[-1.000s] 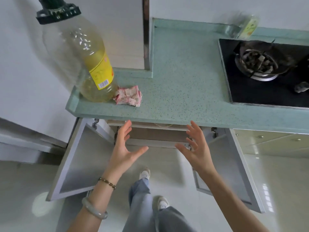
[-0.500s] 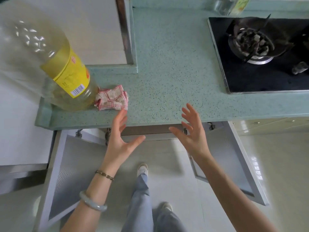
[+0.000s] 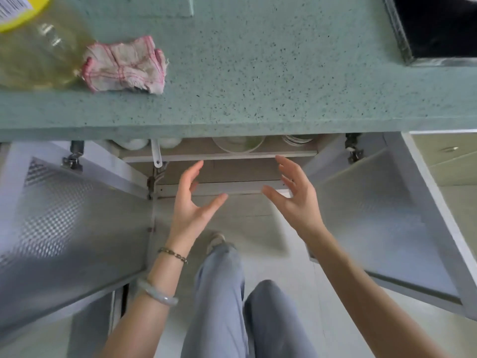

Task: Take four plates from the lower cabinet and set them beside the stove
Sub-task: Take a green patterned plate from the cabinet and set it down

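While the lower cabinet (image 3: 219,156) stands open, my left hand (image 3: 192,202) and right hand (image 3: 296,200) hover before its shelf, palms facing, fingers spread, holding nothing; the plates (image 3: 296,139), rims only visible, sit stacked at the shelf's right, beneath the table (image 3: 258,86).

Left wrist (image 3: 165,275): thin dark chain bracelet (image 3: 172,255), pale green bangle (image 3: 157,295). Loose grey-blue trousers (image 3: 219,306). Light shoe (image 3: 215,241). Forearms (image 3: 361,280) bare.
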### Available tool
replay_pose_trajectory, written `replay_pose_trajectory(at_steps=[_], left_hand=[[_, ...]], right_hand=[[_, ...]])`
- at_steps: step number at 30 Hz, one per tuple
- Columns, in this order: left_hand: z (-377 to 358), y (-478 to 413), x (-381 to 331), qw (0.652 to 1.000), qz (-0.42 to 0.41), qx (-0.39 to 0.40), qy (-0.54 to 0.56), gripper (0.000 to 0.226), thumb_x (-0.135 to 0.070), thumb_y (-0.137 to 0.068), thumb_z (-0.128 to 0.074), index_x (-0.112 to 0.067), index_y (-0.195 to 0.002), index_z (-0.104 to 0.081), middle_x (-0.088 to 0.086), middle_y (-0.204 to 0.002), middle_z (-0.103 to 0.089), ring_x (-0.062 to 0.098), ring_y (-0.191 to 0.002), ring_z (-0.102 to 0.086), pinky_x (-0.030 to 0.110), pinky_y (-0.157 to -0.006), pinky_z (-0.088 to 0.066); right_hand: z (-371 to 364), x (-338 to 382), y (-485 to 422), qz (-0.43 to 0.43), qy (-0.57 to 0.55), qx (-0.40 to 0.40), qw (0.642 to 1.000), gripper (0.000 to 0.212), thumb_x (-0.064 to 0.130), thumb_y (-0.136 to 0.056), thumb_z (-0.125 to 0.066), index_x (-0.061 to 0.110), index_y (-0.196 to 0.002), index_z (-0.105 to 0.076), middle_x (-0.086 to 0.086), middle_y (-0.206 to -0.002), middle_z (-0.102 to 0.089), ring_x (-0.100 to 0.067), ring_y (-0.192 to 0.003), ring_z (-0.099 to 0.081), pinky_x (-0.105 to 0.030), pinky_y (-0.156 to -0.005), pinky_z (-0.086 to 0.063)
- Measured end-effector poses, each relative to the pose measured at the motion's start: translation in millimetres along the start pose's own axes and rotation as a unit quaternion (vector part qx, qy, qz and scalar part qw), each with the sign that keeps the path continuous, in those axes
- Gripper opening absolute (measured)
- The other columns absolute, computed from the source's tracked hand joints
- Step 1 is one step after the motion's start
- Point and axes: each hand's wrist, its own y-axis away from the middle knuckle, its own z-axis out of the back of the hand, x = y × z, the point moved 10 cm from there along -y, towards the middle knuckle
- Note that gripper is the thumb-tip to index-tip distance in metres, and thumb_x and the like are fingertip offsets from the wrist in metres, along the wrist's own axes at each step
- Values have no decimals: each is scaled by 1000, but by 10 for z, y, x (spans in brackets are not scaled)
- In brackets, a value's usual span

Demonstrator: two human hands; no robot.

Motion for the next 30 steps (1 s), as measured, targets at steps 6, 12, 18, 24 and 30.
replay_pose_trajectory(at_steps=[6, 12, 18, 24, 30], left_hand=[[-211, -479, 766, 999, -42, 8, -14, 70, -23, -78, -79, -28, -139, -45, -18, -142, -46, 0, -135, -38, 38, -117, -30], [-486, -920, 1222, 994, -83, 30, 62, 73, -34, -73, -78, -36, -136, -43, -19, -142, -45, 0, -134, -41, 31, -114, -34], [-606, -1204, 1576, 987, -110, 23, 111, 81, -37, -67, -77, -27, -139, -40, -7, -145, -45, -1, -132, -43, 24, -112, -34], [-536, -1440, 1695, 993, -86, -25, 75, 78, -16, -80, -77, -15, -144, -32, 3, -145, -43, 12, -134, -42, 28, -115, -32], [-450, -1882, 1782, 996, -40, -65, 54, 87, -9, -82, -75, -12, -149, -18, 9, -143, -39, 23, -135, -39, 30, -108, -35]], right_hand=[[-264, -720, -456, 54, 0, -17, 998, 56, 23, -77, -78, 54, -114, -50, 29, -121, -56, 1, -123, -50, -30, -108, -38], [-423, -1356, -857, 104, -38, -52, 992, 50, 17, -77, -78, 27, -121, -57, 8, -129, -58, -3, -123, -51, -22, -105, -40], [-460, -1712, -1156, 139, -63, -65, 986, 51, 19, -77, -78, 20, -124, -58, 4, -132, -58, -6, -124, -51, -30, -109, -40], [-483, -1802, -1345, 129, -60, -63, 988, 50, 25, -76, -78, 29, -121, -57, 3, -134, -56, -6, -124, -51, -31, -108, -42], [-582, -1796, -1792, 114, -25, -42, 992, 51, 29, -74, -79, 29, -120, -56, 3, -127, -59, -11, -121, -53, -39, -105, -44]])
